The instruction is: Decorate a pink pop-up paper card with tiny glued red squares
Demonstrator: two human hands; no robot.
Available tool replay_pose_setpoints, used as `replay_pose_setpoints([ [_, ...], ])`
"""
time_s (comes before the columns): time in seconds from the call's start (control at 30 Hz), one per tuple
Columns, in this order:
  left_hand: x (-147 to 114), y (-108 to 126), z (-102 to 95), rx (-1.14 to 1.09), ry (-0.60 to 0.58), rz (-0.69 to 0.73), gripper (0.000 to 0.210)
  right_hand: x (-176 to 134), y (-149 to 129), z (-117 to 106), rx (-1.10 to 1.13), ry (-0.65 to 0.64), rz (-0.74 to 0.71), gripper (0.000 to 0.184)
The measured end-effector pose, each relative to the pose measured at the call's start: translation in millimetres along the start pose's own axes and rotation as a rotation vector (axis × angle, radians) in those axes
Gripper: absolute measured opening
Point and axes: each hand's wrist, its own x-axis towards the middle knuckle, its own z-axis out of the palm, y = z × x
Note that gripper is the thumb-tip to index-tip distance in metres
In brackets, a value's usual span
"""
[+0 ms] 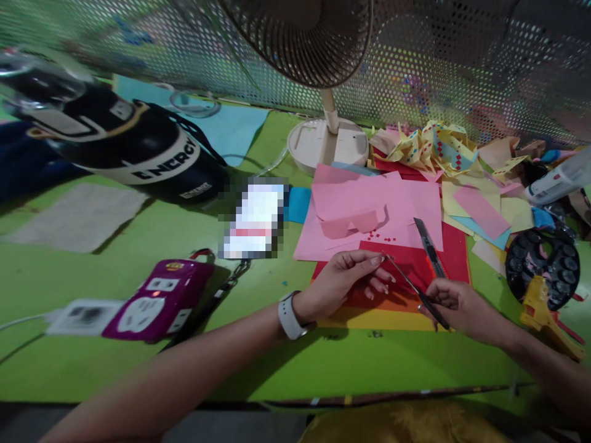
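My left hand [339, 277], with a white watch on its wrist, pinches thumb and forefinger together over the red paper [455, 252]. What sits in that pinch is too small to make out. In my right hand [462, 304] is a slim, dark-handled tool [413, 286], whose thin metal tip reaches my left fingertips. Its exact kind is unclear. A box cutter [429, 246] lies just beyond my right hand. Tiny red paper bits [375, 236] are scattered on the pink paper [355, 191]. Orange and yellow sheets [369, 319] show under my hands.
Behind the papers stands a fan [327, 144]. Crumpled yellow paper [443, 147], a black round palette [542, 271] and a yellow glue gun [545, 314] lie right. Leftward are a phone [253, 218], a purple power socket [159, 301] and a large black bottle [152, 154].
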Motion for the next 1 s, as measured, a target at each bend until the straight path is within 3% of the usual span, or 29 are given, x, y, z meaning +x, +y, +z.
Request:
replay_pose_setpoints([
  [1.0, 2.2, -2.4, -1.8, 0.085, -0.002, 0.046, 0.021, 0.2, 1.7, 0.3, 0.057, -0.005, 0.025, 0.047],
])
